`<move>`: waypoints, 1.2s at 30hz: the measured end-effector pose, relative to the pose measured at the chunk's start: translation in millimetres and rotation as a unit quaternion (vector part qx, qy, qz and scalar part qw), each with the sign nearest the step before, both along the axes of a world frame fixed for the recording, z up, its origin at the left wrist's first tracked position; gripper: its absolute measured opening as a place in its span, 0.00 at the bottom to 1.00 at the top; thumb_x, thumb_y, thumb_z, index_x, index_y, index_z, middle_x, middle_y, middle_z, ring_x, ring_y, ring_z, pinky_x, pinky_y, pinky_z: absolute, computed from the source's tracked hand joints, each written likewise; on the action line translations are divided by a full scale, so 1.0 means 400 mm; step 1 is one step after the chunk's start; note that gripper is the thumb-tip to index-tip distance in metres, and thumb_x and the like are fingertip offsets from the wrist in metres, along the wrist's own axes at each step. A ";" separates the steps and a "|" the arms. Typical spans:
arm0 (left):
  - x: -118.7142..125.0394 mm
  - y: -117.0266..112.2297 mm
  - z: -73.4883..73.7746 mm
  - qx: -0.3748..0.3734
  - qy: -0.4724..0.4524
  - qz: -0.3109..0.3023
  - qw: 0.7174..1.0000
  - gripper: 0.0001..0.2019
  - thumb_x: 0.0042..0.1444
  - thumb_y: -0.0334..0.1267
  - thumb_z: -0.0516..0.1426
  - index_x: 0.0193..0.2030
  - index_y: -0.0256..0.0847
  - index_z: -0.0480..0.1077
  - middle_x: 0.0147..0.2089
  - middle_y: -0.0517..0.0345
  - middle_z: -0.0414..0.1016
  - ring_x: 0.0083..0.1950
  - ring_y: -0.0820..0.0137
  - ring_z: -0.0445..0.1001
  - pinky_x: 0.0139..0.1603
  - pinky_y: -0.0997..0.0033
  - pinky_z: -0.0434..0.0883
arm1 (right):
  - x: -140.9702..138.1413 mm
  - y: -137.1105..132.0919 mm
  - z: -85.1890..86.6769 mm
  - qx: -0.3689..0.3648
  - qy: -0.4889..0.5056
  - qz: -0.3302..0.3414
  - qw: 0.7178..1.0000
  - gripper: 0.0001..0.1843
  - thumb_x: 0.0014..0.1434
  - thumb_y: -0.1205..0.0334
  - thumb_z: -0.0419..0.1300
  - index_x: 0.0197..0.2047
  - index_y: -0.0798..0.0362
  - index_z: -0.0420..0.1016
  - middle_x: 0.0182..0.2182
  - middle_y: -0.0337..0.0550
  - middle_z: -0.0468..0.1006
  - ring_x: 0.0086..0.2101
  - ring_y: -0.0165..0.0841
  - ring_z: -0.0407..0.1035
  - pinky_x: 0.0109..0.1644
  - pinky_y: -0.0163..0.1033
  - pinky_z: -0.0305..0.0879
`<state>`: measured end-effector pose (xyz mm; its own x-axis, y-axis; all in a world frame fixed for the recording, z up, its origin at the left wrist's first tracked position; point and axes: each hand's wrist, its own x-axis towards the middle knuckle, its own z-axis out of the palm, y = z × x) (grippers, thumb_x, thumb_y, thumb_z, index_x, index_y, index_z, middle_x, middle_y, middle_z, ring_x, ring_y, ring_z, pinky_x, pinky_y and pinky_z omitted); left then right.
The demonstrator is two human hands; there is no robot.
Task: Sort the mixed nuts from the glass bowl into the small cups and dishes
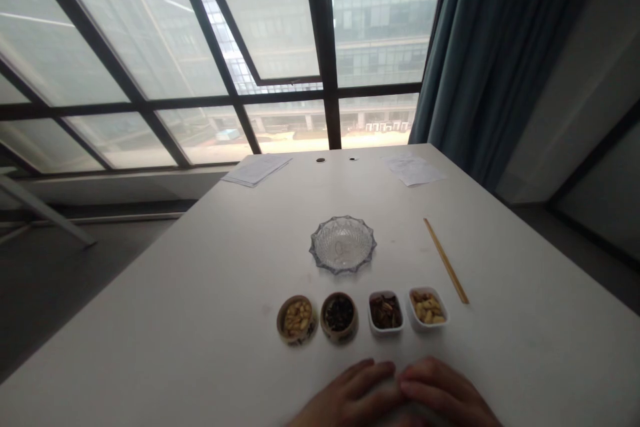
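Observation:
My left hand [350, 397] and my right hand [443, 393] lie flat on the white table [200, 293] at the near edge, fingertips touching each other, holding nothing. Just beyond them stands a row of small dishes: a round bowl of pale nuts [297, 319], a round bowl of dark seeds [339, 315], a white square dish of brown pieces [385, 311] and a white square dish of yellow nuts [427, 307]. An empty cut-glass dish [343, 244] sits behind the row. A pair of wooden chopsticks [445, 259] lies to the right.
Sheets of paper [257, 169] lie at the far left of the table and more paper [415, 170] at the far right. Large windows [280, 47] rise behind the table, with a dark curtain [495, 53] on the right.

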<state>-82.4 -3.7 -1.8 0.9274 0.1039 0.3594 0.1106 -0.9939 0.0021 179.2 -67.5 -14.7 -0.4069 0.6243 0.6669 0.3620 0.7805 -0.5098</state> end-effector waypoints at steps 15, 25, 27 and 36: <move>-0.275 0.073 -0.003 -0.281 -0.137 0.405 0.859 0.59 0.54 0.50 0.69 0.80 0.51 0.33 0.81 0.36 0.44 0.80 0.43 0.50 0.75 0.32 0.56 | 0.221 0.054 0.042 -0.164 -0.072 -0.285 0.942 0.41 0.62 0.54 0.66 0.75 0.41 0.58 0.68 0.53 0.67 0.61 0.51 0.72 0.63 0.55 0.73; -0.240 0.094 -0.022 -0.425 -0.203 0.416 0.778 0.52 0.48 0.42 0.70 0.76 0.42 0.50 0.74 0.38 0.63 0.74 0.50 0.65 0.77 0.45 0.59 | 0.158 0.105 0.045 -0.371 0.022 -0.204 0.906 0.55 0.52 0.61 0.70 0.79 0.47 0.50 0.71 0.56 0.65 0.67 0.49 0.65 0.71 0.56 0.59; -0.235 0.101 -0.026 -0.423 -0.224 0.415 0.774 0.46 0.47 0.41 0.70 0.72 0.41 0.57 0.71 0.40 0.68 0.71 0.51 0.69 0.75 0.46 0.62 | 0.149 0.113 0.044 -0.380 0.050 -0.209 0.900 0.53 0.51 0.60 0.70 0.77 0.49 0.54 0.67 0.57 0.71 0.65 0.49 0.67 0.70 0.56 0.61; -0.243 0.095 0.000 -0.391 -0.254 0.401 0.788 0.34 0.48 0.41 0.69 0.63 0.43 0.66 0.63 0.47 0.76 0.63 0.56 0.77 0.68 0.51 0.73 | 0.123 0.127 0.074 -0.374 0.149 -0.238 0.884 0.30 0.42 0.56 0.75 0.50 0.50 0.77 0.49 0.50 0.84 0.51 0.50 0.79 0.57 0.54 0.76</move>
